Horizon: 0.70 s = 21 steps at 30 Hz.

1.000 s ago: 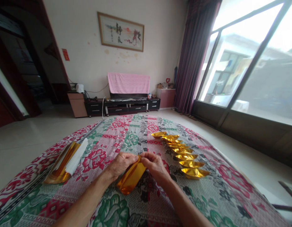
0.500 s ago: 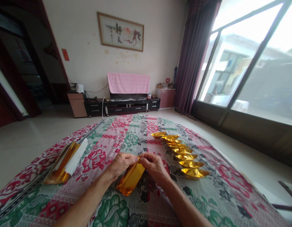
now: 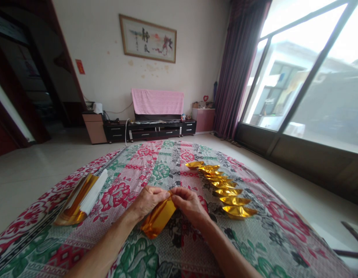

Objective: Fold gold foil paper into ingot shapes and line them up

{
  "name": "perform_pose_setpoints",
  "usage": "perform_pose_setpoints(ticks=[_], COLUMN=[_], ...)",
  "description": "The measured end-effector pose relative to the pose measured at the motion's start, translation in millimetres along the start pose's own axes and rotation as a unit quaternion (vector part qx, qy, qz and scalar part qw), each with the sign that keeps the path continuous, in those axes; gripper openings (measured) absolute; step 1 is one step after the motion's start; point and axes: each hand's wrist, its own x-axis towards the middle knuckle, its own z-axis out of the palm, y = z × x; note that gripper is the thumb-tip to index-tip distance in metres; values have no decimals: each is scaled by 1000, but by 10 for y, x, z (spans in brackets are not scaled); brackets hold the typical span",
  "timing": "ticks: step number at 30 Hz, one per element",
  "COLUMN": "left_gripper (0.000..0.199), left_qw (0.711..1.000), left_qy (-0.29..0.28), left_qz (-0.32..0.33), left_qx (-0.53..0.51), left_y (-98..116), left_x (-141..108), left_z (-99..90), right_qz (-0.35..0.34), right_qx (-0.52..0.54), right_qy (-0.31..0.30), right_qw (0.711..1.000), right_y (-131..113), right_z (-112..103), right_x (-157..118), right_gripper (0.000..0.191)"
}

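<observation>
A folded sheet of gold foil paper [image 3: 162,217] slants between my two hands, its lower end toward me. My left hand [image 3: 150,201] pinches its far end between thumb and fingers. Close beside it, my right hand [image 3: 188,203] pinches the same end, the thumbs nearly meeting. To the right, several boat-shaped gold paper ingots [image 3: 239,212] stand in a row running away from me. A stack of gold and white paper sheets [image 3: 83,199], slightly curled, lies to the left on the cloth.
A flowered tablecloth [image 3: 138,255] covers the round table. Beyond it are a low black TV cabinet [image 3: 155,129], a pink cloth [image 3: 157,101] draped over a screen, and a framed picture [image 3: 148,38]. Purple curtains [image 3: 239,69] and a large window stand at right.
The near end of the folded gold paper has shifted slightly left and tilted. Both hands keep their pinch at its far end, almost in the same place.
</observation>
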Motion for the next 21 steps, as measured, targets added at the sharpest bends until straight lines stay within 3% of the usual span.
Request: perform_pose_setpoints(ticks=[11, 21], left_gripper=[33, 35], left_qw=[998, 989], left_qy=[15, 54], left_qz=[-10, 39], left_qx=[64, 135], left_y=[95, -36], left_x=[-52, 5], left_z=[19, -1], right_qz=[-4, 36], right_qx=[-18, -16], right_qy=[-5, 18], right_qw=[1000, 999], right_y=[-5, 14], right_z=[10, 15], right_x=[-5, 15], right_gripper=[23, 32])
